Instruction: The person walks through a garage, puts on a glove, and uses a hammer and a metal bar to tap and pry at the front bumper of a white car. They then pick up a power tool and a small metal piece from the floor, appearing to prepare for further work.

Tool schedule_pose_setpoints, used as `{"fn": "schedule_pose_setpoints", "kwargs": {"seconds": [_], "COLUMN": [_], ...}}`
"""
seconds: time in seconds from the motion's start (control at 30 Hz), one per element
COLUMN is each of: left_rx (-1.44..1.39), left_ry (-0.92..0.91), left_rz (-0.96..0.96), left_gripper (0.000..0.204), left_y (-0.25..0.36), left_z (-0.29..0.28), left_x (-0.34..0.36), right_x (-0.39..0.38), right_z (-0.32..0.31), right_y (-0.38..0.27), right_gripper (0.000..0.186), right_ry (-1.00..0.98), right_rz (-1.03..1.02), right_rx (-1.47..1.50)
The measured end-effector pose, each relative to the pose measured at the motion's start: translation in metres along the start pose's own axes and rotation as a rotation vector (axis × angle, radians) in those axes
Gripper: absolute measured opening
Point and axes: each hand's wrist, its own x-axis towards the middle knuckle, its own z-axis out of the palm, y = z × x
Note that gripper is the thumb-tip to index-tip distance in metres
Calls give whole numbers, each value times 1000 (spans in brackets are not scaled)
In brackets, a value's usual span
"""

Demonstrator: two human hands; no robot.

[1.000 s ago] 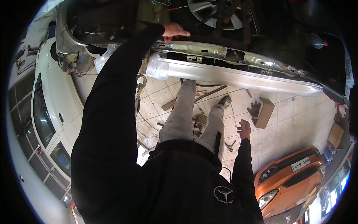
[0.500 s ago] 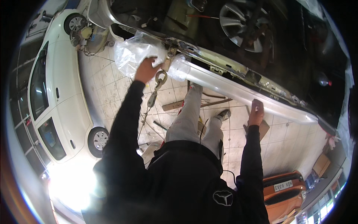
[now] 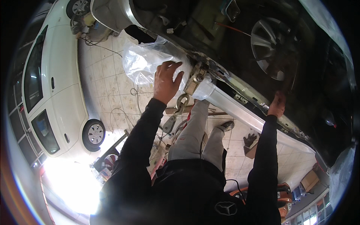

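My left hand (image 3: 167, 80) is open, thumb and fingers apart, over a crumpled clear plastic sheet (image 3: 140, 62). Just right of it, a metal pulling clamp (image 3: 195, 78) sits on the car's sill edge. From the clamp hang a steel hook (image 3: 182, 103) and a grey pulley block (image 3: 169, 124). My right hand (image 3: 277, 105) is at the inner edge of the silver sill panel (image 3: 240, 112), farther along the car; its fingers are dim and blurred, so I cannot tell whether they grip anything.
Inside the stripped car body lies a wheel (image 3: 272, 48) and a thin red rod (image 3: 232, 29). A white car (image 3: 56, 86) stands at left. On the tiled floor are a dark glove (image 3: 249, 140) on a box and, near my legs, cables. An orange car (image 3: 283, 197) is behind at lower right.
My view has shifted. My left hand has come away from the clamp and spread its fingers. My right hand has moved from the sill's outer face up to its inner edge.
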Motion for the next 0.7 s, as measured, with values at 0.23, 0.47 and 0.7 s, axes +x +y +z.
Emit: {"fn": "schedule_pose_setpoints", "kwargs": {"seconds": [0.23, 0.47, 0.7], "left_rx": [272, 343, 305], "left_ry": [-223, -210, -293], "left_rz": [108, 94, 137], "left_gripper": [48, 55, 55], "left_y": [-13, -4, -15], "left_z": [6, 3, -6], "left_x": [28, 29, 42], "right_x": [10, 13, 9], "right_z": [10, 9, 11], "right_y": [-14, -8, -14], "right_gripper": [57, 57, 51], "right_ry": [128, 127, 74], "right_rz": [216, 304, 342], "right_rx": [-365, -484, -492]}}
